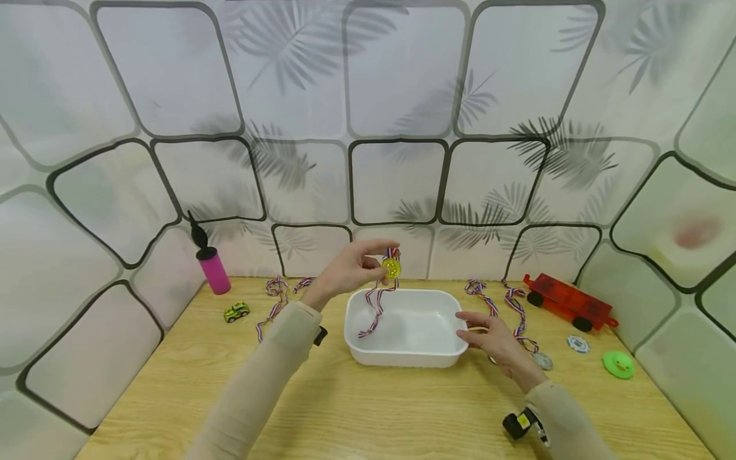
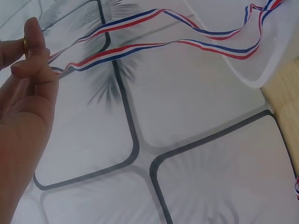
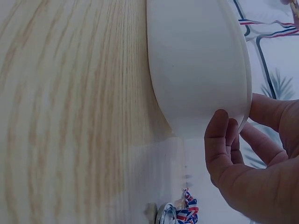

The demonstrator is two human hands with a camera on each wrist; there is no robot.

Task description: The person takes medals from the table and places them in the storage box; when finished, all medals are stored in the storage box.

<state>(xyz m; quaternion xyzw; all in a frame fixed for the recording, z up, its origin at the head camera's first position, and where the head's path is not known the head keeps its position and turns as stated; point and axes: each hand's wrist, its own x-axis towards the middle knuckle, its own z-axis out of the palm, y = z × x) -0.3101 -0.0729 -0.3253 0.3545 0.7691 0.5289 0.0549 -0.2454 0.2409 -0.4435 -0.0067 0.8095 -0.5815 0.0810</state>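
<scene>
My left hand point(image 1: 358, 263) pinches a gold medal point(image 1: 391, 268) above the far rim of a white plastic tub point(image 1: 402, 358). Its red, white and blue ribbon point(image 1: 375, 306) hangs down into the tub; in the left wrist view the ribbon point(image 2: 154, 44) trails from my fingertips point(image 2: 35, 46) to the tub's rim point(image 2: 261, 74). My right hand point(image 1: 493, 337) holds the tub's right side, thumb point(image 3: 219, 140) on the outer wall point(image 3: 196, 70) and fingers at the rim.
On the wooden table point(image 1: 356, 415) lie more ribboned medals point(image 1: 280, 295) at left and right point(image 1: 517, 313), a green toy car point(image 1: 236, 312), a pink pump point(image 1: 213, 268), a red toy trailer point(image 1: 566, 300), a green disc point(image 1: 618, 365) and a small chip point(image 1: 578, 344). Patterned panels enclose three sides.
</scene>
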